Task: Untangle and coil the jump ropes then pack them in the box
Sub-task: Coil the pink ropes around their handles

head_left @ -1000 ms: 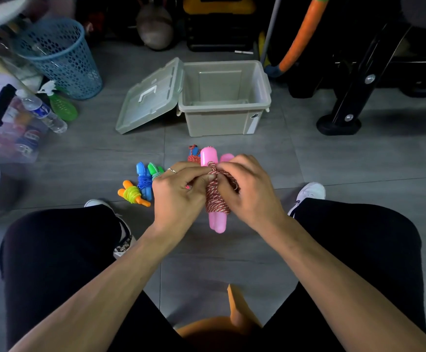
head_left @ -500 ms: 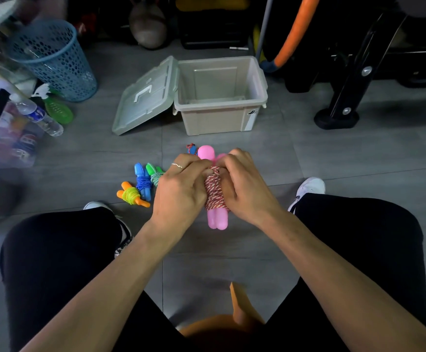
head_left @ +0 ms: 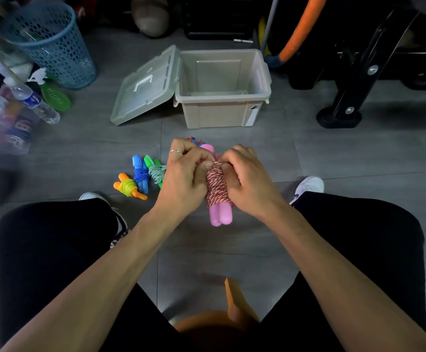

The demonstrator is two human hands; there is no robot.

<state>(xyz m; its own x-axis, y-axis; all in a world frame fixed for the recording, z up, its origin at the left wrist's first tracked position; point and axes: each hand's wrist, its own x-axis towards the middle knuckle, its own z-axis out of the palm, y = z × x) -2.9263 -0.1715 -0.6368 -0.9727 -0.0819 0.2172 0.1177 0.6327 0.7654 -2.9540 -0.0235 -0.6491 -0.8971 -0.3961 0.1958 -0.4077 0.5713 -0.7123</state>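
Pink-handled rope (head_left: 216,191) gripped by left hand (head_left: 184,179) and right hand (head_left: 248,181); box (head_left: 222,113) holds nothing

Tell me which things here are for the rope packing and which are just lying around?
For the job: pink rope held by left hand and right hand; orange rope; blue rope; green rope; box; lid.

Lying about: basket; bottle; orange tube.

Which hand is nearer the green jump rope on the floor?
Left. The left hand sits right beside the green jump rope; the right hand is across the pink bundle.
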